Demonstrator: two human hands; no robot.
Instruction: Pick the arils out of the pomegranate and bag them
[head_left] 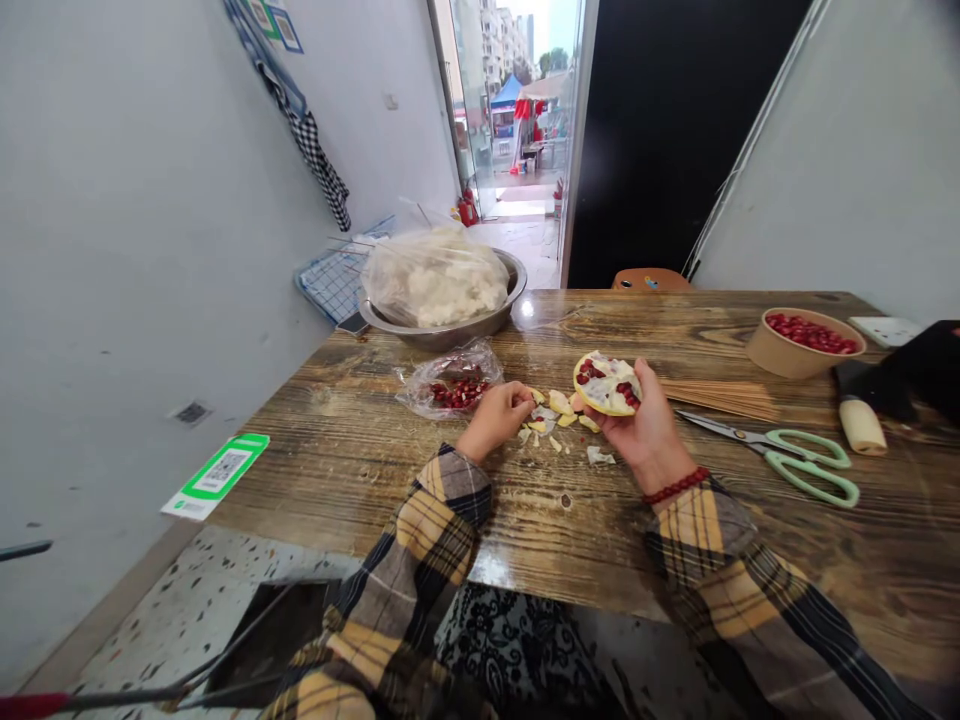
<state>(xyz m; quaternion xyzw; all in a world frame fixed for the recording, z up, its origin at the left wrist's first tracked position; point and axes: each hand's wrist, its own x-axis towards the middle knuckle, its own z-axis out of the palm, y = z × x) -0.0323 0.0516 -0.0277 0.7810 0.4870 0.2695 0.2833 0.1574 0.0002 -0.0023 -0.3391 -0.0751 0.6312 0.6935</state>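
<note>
Over the tabletop [420, 470] I see the right hand's [645, 432] fingers clamped on a pomegranate [606, 383], the left hand's [499, 415] fingers curled together by peel [559, 403].

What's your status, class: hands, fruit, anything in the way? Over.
Left hand curled shut by the peel scraps. Right hand grips pomegranate piece, seeds showing. Scissors lie apart, to the right. Over.

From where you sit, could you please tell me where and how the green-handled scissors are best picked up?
Probably by the green handle loops, from above on the right: the scissors lie flat on the table, blades closed, tips pointing left toward the right hand holding the pomegranate piece.
</note>
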